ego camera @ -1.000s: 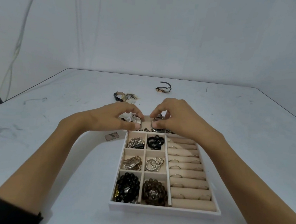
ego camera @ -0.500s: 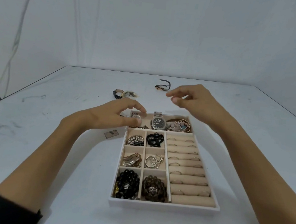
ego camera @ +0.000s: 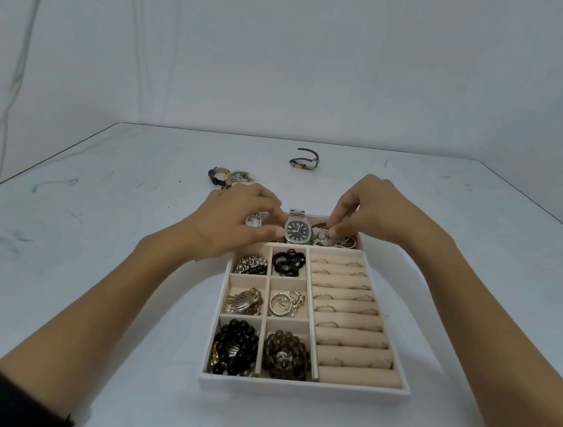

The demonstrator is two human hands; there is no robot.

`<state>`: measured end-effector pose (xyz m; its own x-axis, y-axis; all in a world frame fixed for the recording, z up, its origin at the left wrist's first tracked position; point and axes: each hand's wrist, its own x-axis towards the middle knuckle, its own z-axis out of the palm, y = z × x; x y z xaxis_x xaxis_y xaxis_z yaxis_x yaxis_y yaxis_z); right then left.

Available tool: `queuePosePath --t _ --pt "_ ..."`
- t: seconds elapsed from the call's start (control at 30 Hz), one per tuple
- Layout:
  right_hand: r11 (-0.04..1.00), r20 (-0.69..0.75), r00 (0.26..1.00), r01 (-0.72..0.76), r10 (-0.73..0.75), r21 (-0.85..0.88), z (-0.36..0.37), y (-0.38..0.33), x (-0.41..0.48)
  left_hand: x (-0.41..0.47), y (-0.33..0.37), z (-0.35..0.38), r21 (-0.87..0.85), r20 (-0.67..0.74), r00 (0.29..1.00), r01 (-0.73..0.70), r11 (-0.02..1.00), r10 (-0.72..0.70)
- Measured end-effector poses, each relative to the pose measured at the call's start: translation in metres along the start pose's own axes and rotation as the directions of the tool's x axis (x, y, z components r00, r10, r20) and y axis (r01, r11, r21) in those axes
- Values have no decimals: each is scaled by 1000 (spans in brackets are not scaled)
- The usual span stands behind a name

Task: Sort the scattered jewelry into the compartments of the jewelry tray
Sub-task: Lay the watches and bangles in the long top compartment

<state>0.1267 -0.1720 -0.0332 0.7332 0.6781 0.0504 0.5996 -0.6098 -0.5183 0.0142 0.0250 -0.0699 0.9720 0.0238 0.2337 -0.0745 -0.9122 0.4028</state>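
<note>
The white jewelry tray (ego camera: pixel 304 389) lies in front of me with beige compartments. Its far compartment holds a silver watch with a dark dial (ego camera: pixel 297 230), a small silver watch (ego camera: pixel 253 221) and a tangle of thin bangles (ego camera: pixel 348 242). My left hand (ego camera: pixel 231 222) hovers over the left end, fingers loosely curved, with the small watch showing between thumb and index finger. My right hand (ego camera: pixel 376 212) reaches down into the right end and pinches a small grey piece (ego camera: pixel 330 234) out of the tangle. Bead bracelets (ego camera: pixel 285 355), chains and rings on rolls (ego camera: pixel 349 316) fill the nearer compartments.
On the table beyond the tray lie a dark-strapped watch (ego camera: pixel 305 162) at the far middle and a black-strapped watch (ego camera: pixel 220 177) with a pale cluster (ego camera: pixel 240 176) just past my left hand. The table's left edge runs diagonally, and a plain wall stands behind.
My right hand let go of the silver watch, lifted away, then came back down into the right end of the far compartment. My left hand loosened off the small watch and stayed there.
</note>
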Motion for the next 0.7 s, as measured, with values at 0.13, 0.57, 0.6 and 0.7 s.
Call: queuePosePath --t 0.13,0.57,0.6,0.7 --pt "999 -24 1000 -12 11 -33 6 0 4 1 0 3 -43 -12 1000 3 999 -3" --pt "991 165 983 61 -80 116 -21 7 -9 0 0 2 -53 43 998 46 998 -44" --pt "993 197 977 59 -79 105 -20 8 -9 0 -1 2 -53 42 998 47 998 -44" --pt "993 212 974 56 -78 108 -17 11 -6 0 -3 2 -42 37 998 47 998 -45"
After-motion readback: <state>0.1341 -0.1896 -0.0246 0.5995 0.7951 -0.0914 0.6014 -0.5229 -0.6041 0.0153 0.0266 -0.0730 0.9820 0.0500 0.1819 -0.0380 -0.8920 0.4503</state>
